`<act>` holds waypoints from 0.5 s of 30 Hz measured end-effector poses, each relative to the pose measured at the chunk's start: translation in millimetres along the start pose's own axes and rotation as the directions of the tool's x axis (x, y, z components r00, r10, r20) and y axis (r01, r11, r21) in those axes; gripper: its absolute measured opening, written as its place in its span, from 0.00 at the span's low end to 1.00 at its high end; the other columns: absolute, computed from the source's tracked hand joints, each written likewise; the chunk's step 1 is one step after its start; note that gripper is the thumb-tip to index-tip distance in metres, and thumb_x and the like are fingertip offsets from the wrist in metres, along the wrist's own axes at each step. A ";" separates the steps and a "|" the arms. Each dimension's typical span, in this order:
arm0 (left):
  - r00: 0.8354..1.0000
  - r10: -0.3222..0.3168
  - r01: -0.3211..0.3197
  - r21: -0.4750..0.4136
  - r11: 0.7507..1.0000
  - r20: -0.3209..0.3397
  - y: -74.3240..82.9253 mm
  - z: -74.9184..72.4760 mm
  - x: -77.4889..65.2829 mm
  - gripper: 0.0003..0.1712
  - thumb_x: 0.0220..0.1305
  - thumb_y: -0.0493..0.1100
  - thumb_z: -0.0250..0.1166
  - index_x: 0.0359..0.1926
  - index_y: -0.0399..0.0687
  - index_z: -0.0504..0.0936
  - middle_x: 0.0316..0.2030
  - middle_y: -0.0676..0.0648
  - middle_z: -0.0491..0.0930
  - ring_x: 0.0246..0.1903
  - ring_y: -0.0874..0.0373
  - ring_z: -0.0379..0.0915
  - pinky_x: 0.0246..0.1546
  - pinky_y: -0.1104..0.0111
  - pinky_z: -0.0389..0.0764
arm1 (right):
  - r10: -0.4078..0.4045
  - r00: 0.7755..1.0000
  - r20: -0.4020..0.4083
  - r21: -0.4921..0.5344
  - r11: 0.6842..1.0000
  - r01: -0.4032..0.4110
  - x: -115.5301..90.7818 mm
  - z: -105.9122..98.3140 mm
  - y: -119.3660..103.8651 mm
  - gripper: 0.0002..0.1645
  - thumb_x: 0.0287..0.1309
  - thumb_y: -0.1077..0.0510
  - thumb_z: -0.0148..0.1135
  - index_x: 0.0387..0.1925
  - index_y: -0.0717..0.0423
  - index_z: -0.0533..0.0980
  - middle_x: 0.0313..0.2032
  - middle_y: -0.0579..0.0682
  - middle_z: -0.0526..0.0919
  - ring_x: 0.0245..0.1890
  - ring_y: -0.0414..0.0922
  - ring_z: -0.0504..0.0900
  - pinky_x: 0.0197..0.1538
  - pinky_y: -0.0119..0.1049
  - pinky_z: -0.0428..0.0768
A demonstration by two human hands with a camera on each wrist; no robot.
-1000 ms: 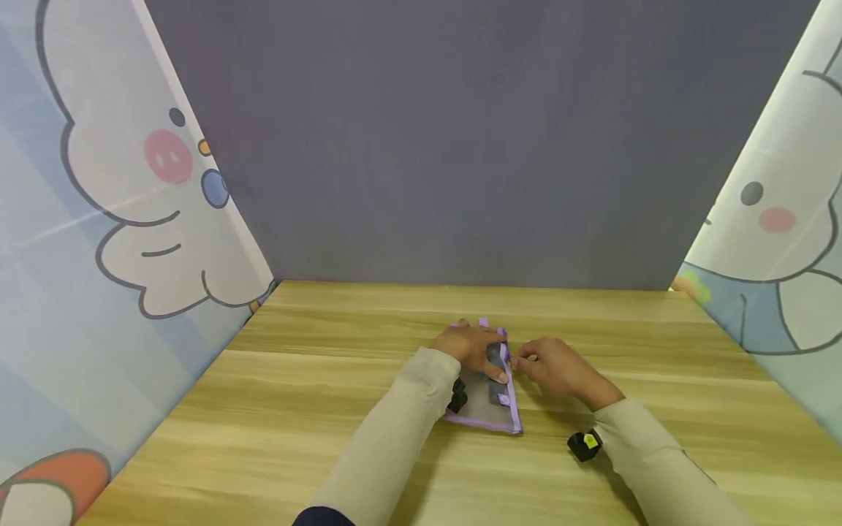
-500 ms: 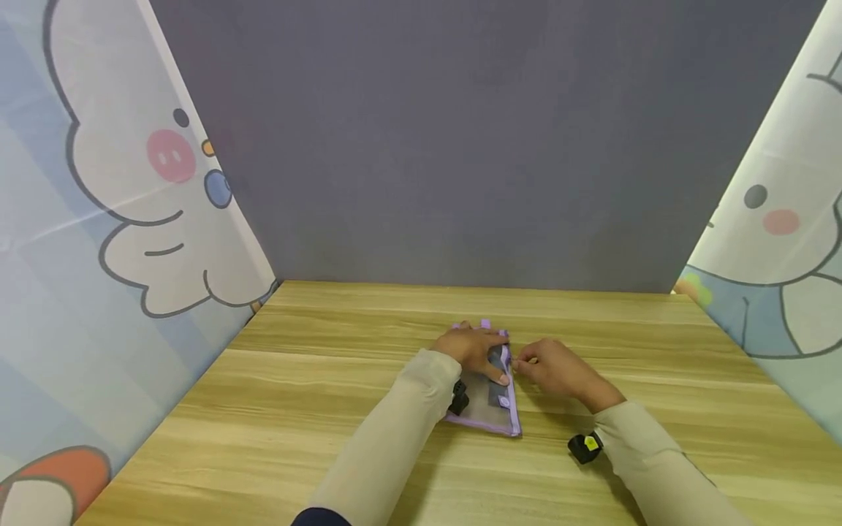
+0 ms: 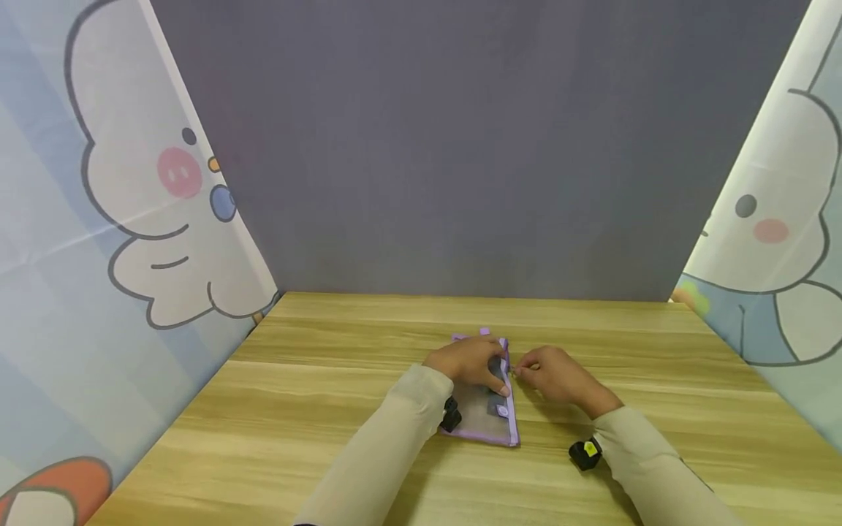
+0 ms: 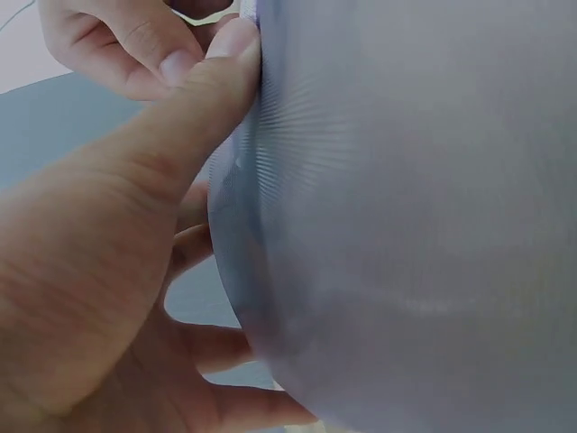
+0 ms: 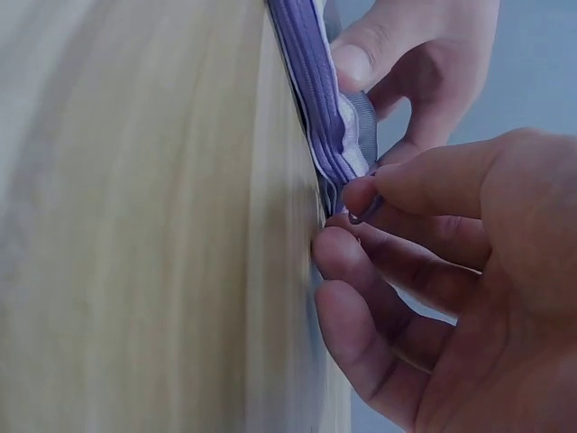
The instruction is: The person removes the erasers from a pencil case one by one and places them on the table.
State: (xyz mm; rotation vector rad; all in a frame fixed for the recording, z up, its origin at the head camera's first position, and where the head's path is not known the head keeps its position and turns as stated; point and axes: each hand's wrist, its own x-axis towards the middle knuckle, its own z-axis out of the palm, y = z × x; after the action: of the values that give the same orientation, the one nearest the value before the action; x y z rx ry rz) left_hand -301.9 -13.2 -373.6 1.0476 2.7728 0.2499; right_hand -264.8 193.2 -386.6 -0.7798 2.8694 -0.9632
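A mesh zipper pouch with purple edging lies on the wooden table in front of me, its zipper edge facing right. My left hand reaches over the pouch and grips it by the zipper side, the thumb pressed near the edge. The mesh fills most of the left wrist view. Beside that edge, my right hand pinches the small zipper pull between thumb and index finger. The purple zipper bunches slightly near the pull.
The wooden tabletop extends around the pouch on all sides. A dark grey panel stands behind it, and cartoon-printed curtains flank the table left and right. Small black devices sit at both wrists.
The head view has tilted up slightly. My left hand's fingers look more arched over the pouch than before. My right hand stays at the zipper edge, with little visible movement.
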 end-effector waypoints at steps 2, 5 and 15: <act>1.000 -0.008 0.008 0.031 0.999 0.008 0.4 0.5 -0.2 0.39 0.53 0.68 0.72 0.62 0.56 0.79 0.61 0.59 0.73 0.59 0.64 0.70 0.59 0.72 0.70 | -0.002 1.000 0.003 0.004 1.000 0.002 -0.1 0.7 -0.5 0.09 0.67 0.60 0.61 0.39 0.58 0.86 0.38 0.49 0.86 0.37 0.42 0.79 0.40 0.41 0.79; 0.999 -0.037 0.036 0.074 0.997 0.014 2.2 -1.8 -1.2 0.39 0.52 0.70 0.72 0.61 0.59 0.78 0.59 0.60 0.75 0.57 0.63 0.72 0.57 0.71 0.71 | -0.018 1.000 -0.003 0.001 1.000 0.018 0.5 1.1 -1.9 0.08 0.67 0.60 0.62 0.38 0.56 0.87 0.38 0.48 0.87 0.36 0.41 0.79 0.40 0.41 0.79; 0.996 -0.080 0.076 0.090 0.993 0.040 3.2 -5.1 0.9 0.40 0.52 0.72 0.71 0.63 0.62 0.77 0.65 0.60 0.72 0.60 0.62 0.71 0.59 0.70 0.71 | -0.070 0.998 0.004 -0.034 0.997 0.070 -0.2 -0.1 -4.8 0.08 0.65 0.59 0.63 0.31 0.52 0.86 0.31 0.41 0.84 0.28 0.37 0.75 0.33 0.35 0.75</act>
State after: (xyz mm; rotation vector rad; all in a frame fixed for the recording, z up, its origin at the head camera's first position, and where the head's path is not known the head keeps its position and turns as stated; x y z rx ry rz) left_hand -301.5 -10.7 -368.1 0.9498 2.8010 0.0942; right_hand -262.5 190.1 -383.8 -0.8898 2.8814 -0.9206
